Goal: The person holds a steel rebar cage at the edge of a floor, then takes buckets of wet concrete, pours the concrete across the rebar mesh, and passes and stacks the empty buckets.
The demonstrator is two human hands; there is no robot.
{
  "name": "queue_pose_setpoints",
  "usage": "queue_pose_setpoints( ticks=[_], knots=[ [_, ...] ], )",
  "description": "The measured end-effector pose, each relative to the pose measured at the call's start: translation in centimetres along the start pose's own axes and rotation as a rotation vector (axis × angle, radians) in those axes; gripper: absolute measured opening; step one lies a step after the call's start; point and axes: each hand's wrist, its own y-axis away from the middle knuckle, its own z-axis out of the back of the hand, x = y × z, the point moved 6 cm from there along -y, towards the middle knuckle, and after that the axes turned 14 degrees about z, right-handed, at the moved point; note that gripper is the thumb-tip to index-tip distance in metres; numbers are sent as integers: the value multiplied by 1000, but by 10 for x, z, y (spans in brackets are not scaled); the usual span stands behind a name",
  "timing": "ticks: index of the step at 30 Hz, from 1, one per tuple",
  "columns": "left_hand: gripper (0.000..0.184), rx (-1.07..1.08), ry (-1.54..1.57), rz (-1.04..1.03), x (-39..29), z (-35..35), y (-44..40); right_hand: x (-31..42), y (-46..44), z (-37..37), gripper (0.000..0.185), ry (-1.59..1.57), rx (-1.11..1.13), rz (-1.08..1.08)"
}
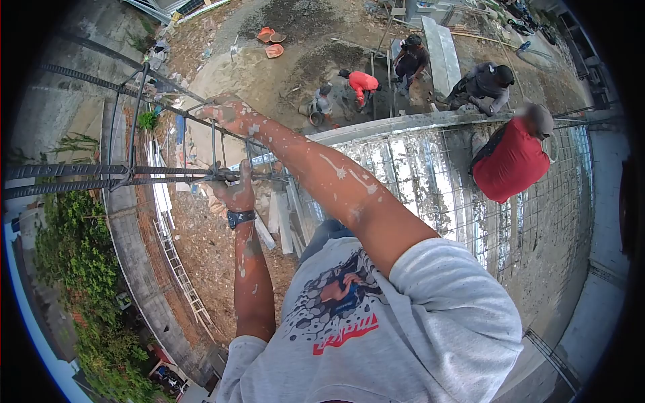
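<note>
A rebar cage (130,168) of ribbed steel bars tied with stirrups reaches in from the left. My right hand (227,114), spattered with cement, is closed around its upper bar near the end. Below it, my left hand (235,191) grips the lower bars, thumb pointing up; its fingers are partly hidden behind the steel. A dark band (240,218) circles my left wrist.
A person in a red shirt (512,160) bends over the metal decking with mesh (430,181) at right. Several other people work beyond the concrete edge (390,126). Far below are a ladder (180,269), planks (285,221) and trees (74,269). Orange tubs (274,51) stand on the ground.
</note>
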Motion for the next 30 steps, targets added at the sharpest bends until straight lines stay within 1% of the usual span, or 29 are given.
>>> queue_pose_setpoints(
  ticks=[2, 3, 4, 5, 7, 9, 11, 14, 16, 18, 20, 22, 24, 26, 27, 29, 30],
  knots=[
    [57, -14, -9, -57, -6, 0, 1, 19, 0, -13, 38, 492, 162, 204],
    [57, -27, -29, -89, -13, 1, 2, 20, 2, -15, 36, 391, 142, 233],
    [56, -40, -49, -120, -20, 2, 3, 22, 3, -15, 33, 382, 122, 229],
    [56, -29, -16, -91, -21, 1, 3, 23, 4, -14, 31, 373, 102, 225],
    [55, -5, 49, -31, -20, 0, 4, 68, 13, -34, 29, 536, 59, 148],
    [54, 2, 72, 12, -12, -1, 4, 58, 6, -28, 29, 465, 32, 80],
    [53, 9, 81, 20, -7, -1, 3, 48, 2, -25, 29, 403, 14, 75],
    [53, 11, 58, -20, -10, -2, 3, 50, 4, -25, 33, 349, 16, 140],
    [53, 7, 15, -44, -10, -1, 3, 63, 5, -32, 36, 342, 25, 139],
    [54, 19, 61, -2, -10, -3, 3, 70, 5, -35, 39, 329, 12, 111],
    [54, 32, 116, 36, -13, -4, 4, 78, 6, -38, 40, 346, 34, 143],
    [54, 47, 179, 71, -22, -4, 6, 81, 6, -41, 40, 383, 90, 236],
    [55, 32, 91, 9, -20, -2, 3, 82, 5, -42, 41, 392, 123, 300],
    [55, 24, 58, -18, -16, -2, 3, 77, 4, -39, 41, 393, 122, 293],
    [55, 23, 70, -16, -19, -2, 3, 80, 4, -41, 42, 396, 110, 261],
    [55, 29, 105, 12, -20, -2, 5, 83, 4, -44, 42, 503, 111, 145],
    [55, 33, 129, 37, -19, -2, 5, 91, 5, -46, 43, 609, 127, 59]
  ],
)
